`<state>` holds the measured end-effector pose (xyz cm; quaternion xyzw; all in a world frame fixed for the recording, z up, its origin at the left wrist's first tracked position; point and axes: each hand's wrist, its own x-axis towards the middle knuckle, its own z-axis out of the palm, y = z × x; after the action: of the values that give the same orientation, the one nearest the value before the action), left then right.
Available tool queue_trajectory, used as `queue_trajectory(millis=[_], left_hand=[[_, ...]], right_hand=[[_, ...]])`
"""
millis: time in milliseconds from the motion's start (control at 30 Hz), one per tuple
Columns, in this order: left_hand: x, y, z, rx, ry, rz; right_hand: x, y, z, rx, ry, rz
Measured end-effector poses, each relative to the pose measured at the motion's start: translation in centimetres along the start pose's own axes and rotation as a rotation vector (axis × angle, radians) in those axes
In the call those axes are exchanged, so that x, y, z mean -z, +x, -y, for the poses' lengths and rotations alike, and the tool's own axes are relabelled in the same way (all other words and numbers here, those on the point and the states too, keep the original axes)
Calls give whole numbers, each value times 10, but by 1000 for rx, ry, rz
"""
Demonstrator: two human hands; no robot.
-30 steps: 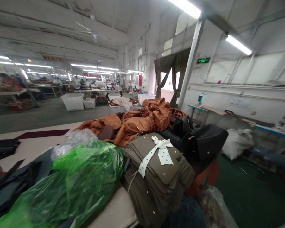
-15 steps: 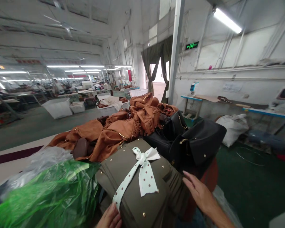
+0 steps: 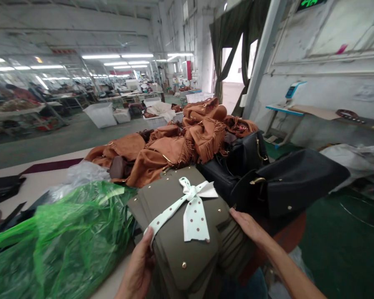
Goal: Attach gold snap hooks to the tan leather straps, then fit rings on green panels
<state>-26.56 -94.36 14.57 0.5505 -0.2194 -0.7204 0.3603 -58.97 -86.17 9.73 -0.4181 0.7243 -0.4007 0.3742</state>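
Observation:
A stack of olive-green studded pieces (image 3: pixel 174 241), tied with a white dotted ribbon (image 3: pixel 191 211), lies at the table's near edge. My left hand (image 3: pixel 140 265) grips the stack's left side, thumb on top by the ribbon's end. My right hand (image 3: pixel 247 226) presses against the stack's right side, fingers together and partly tucked under the top pieces. Black bags (image 3: pixel 283 182) sit just right of the stack. Behind it lies a heap of tan fringed bags (image 3: pixel 174 145).
A green plastic bag (image 3: pixel 59 241) bulges on the left, with clear plastic (image 3: pixel 81 176) behind it and dark cut pieces (image 3: pixel 3 187) at far left. White bins (image 3: pixel 101 114) stand on the floor beyond. A blue-edged workbench (image 3: pixel 299 110) lines the right wall above green floor (image 3: pixel 339 245).
Both hands came into view from below and closed in on the olive stack, left hand onto its left side, right hand onto its right. The camera tilted down and nearer.

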Motion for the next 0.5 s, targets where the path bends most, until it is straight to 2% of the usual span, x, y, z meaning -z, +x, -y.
queue_trajectory(millis=[67,167,267,400,500], left_hand=[[-10,-3,-2,1,-56,57],[-12,4,2,-25,-72,118],[-8,16,9,-89,-9,67],[0,24,13,-92,-25,11],[14,19,10,-26,-90,24]], right_hand=[[3,1,1,-37,73,95],[5,2,-2,-142,249,197],[6,3,1,-207,309,209],[1,-5,28,-267,344,248],[-7,-22,54,-231,312,194]])
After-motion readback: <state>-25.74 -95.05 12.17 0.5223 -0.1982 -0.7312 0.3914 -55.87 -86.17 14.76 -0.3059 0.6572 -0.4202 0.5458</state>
